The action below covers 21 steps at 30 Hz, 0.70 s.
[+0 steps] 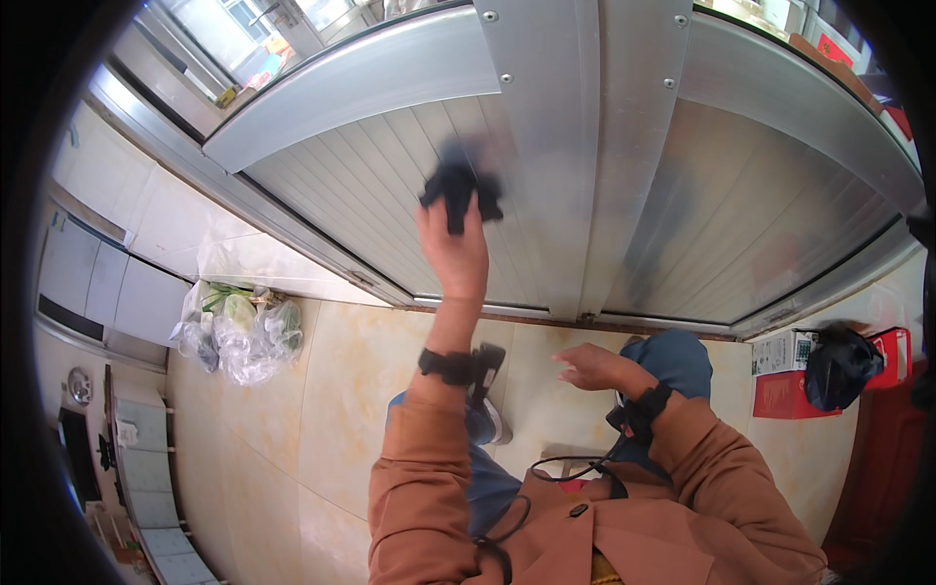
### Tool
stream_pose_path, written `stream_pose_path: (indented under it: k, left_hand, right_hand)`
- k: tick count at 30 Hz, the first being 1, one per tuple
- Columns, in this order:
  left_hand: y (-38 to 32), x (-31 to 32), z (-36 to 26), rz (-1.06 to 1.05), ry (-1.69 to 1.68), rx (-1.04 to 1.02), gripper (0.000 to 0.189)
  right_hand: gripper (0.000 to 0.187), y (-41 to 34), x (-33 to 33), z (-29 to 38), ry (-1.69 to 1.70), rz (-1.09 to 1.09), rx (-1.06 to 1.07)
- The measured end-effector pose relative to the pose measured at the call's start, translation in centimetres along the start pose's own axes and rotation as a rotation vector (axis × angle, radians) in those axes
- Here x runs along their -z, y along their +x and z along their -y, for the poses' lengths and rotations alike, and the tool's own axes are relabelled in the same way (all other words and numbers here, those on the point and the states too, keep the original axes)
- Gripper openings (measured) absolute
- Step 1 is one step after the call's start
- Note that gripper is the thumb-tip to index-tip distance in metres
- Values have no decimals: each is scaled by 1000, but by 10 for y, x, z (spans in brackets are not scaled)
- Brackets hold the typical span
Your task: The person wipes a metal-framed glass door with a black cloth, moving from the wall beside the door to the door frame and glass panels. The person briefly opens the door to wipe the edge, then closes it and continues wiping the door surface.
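Note:
My left hand grips a bunched black cloth against the ribbed lower panel of a metal-framed door. The cloth and its dark reflection on the panel are partly blurred. My right hand hovers by my bent knee, its fingers loosely curled and apart, and nothing shows in it. Upright metal stiles separate the left panel from a second ribbed panel on the right. Glass fills the door above the panels. Each of my wrists wears a black strap with a device.
Clear plastic bags of vegetables lie on the tiled floor by the left wall. At right, a black plastic bag rests on red and white boxes. Cabinets line the far left. A cable hangs near my lap.

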<state>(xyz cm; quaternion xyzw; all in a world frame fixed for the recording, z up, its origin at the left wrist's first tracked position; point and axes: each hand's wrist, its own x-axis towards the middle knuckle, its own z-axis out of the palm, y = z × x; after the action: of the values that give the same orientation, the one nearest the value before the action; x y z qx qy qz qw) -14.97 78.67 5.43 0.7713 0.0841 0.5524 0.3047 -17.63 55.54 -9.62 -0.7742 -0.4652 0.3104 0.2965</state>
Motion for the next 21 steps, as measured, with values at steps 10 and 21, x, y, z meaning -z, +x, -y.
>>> stream_pose_path:
  k: [10,21]
  left_hand:
    - [8,-18,-30,116,226,-411,40]
    - [-16,2,-32,134,73,-278,47]
  right_hand:
    - [40,-1,2,0,-5,-22,22]
    - [41,-1,2,-4,25,2,-35]
